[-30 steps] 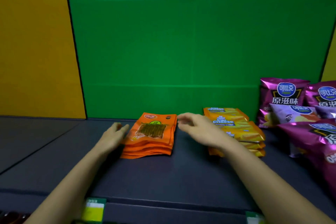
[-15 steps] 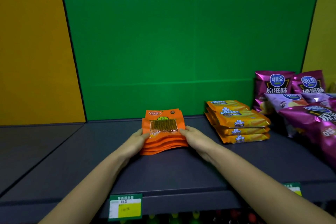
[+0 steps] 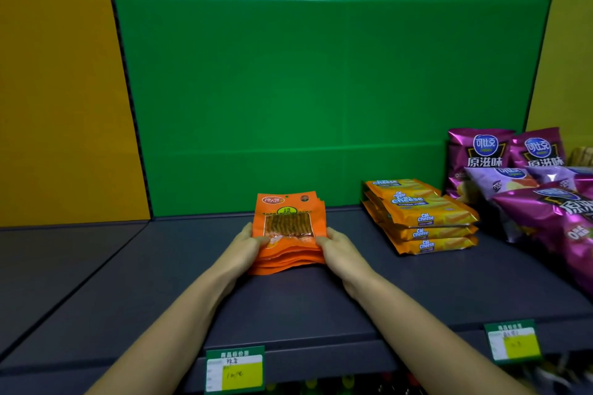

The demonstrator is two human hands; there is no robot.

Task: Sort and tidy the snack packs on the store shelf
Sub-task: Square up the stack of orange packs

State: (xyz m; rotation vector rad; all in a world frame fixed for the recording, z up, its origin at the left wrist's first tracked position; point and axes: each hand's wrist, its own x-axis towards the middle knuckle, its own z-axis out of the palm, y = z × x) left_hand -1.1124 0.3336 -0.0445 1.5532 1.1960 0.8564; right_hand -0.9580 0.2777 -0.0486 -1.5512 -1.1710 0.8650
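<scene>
**Both hands on the orange stack, mid-shelf**

So the stack of orange packs (image 3: 288,228) sits about in the middle of the dark shelf (image 3: 321,305), a little in front of the green back panel (image 3: 321,74). The person has it from both sides. The left hand (image 3: 247,245) is clamped on the left edge with its thumb laid over the top pack, and the right hand (image 3: 337,250) does the same on the right edge. Fingers on both are curled in around the pile, though the tips are tucked out of sight. The near edges of the packs are fanned out a bit, not flush – can't tell if the far end is off the shelf.

Off to the right, well apart from the hands, there's a stack of Cal Cheese packs (image 3: 423,218), and just beside that a jumble of purple chip bags (image 3: 542,205), some upright, some flopped forward. Two price tags (image 3: 235,369) hang on the shelf's front lip.
</scene>
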